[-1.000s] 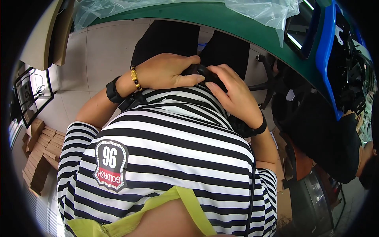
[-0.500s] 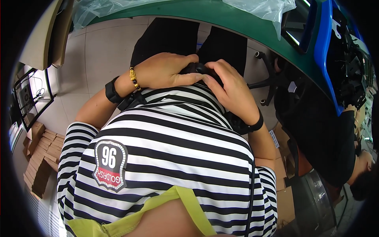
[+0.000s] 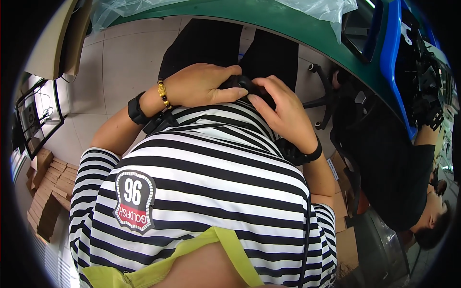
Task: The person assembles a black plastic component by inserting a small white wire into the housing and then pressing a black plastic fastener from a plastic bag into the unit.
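At my waist, a small rounded black piece [image 3: 243,85] lies between my two hands, in front of the striped shirt. My left hand [image 3: 204,86] comes in from the left, its thumb and bent fingers closed around the piece. My right hand [image 3: 283,105] is curled at its other side, thumb and index finger on the dark part there. The piece is partly covered by the fingers, and its exact kind does not show. Black bands circle both wrists, with a gold and black beaded bracelet [image 3: 162,92] on the left one.
A green table [image 3: 307,43] curves ahead, bearing clear plastic sheeting [image 3: 326,12] and a blue bin [image 3: 391,57] of black parts. At right a person in black [image 3: 384,163] sits near a wheeled chair base [image 3: 324,91]. Cardboard pieces [image 3: 50,189] are stacked at left.
My right fingers have shifted slightly on the black piece, and the right wrist has moved a little down. The left hand is nearly still. The person at right has shifted their arm and head.
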`<state>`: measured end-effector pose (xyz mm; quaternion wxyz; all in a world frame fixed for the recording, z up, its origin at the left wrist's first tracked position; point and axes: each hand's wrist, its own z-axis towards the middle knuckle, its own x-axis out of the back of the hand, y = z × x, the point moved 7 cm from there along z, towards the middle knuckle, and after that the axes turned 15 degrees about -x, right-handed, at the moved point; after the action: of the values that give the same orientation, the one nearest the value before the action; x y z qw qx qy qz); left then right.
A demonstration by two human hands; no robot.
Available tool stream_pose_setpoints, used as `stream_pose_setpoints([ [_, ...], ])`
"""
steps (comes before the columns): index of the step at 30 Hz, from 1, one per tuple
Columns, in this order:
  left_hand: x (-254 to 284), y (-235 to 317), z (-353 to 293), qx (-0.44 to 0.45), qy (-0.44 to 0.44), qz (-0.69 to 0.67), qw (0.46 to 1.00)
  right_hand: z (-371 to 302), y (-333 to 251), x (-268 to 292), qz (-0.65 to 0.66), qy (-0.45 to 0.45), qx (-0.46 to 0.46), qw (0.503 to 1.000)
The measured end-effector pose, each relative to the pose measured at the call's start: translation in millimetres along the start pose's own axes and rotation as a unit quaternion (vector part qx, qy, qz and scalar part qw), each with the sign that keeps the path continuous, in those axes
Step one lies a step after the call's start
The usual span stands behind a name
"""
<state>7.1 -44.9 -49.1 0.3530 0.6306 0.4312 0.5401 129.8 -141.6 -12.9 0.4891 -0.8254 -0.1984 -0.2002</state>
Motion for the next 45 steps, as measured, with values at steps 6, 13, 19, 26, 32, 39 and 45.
stream_pose_setpoints([
  [6, -2.5, -2.2, -6.6, -0.005, 0.012, 0.007, 1.000, -1.9, -3.9, -2.6, -0.002, -0.004, -0.001, 1.000],
  [13, 8.1, 3.8, -14.3, -0.009, 0.013, 0.021, 1.000, 3.0, -16.5, -4.4, -0.006, 0.016, -0.021, 1.000],
  [19, 12.5, 2.6, -17.1, -0.009, 0.015, 0.021, 1.000, 1.7, -18.3, -3.6, 0.025, 0.008, -0.012, 1.000],
  [26, 21.6, 3.7, -18.0, 0.012, 0.010, -0.005, 1.000, 6.8, -29.8, -1.1, -0.016, 0.041, -0.007, 0.999],
  [32, 31.3, 10.8, -29.3, -0.012, 0.006, -0.011, 1.000, 6.1, -47.0, -5.1, -0.011, 0.058, 0.006, 0.998],
  [39, 47.2, 13.1, -47.2, -0.012, 0.016, -0.021, 1.000, 13.0, -61.6, -13.3, 0.011, 0.037, -0.014, 0.999],
  [45, 41.1, 4.4, -41.2, -0.010, 0.030, -0.091, 0.995, 5.6, -93.4, 5.4, -0.060, 0.048, 0.048, 0.996],
])
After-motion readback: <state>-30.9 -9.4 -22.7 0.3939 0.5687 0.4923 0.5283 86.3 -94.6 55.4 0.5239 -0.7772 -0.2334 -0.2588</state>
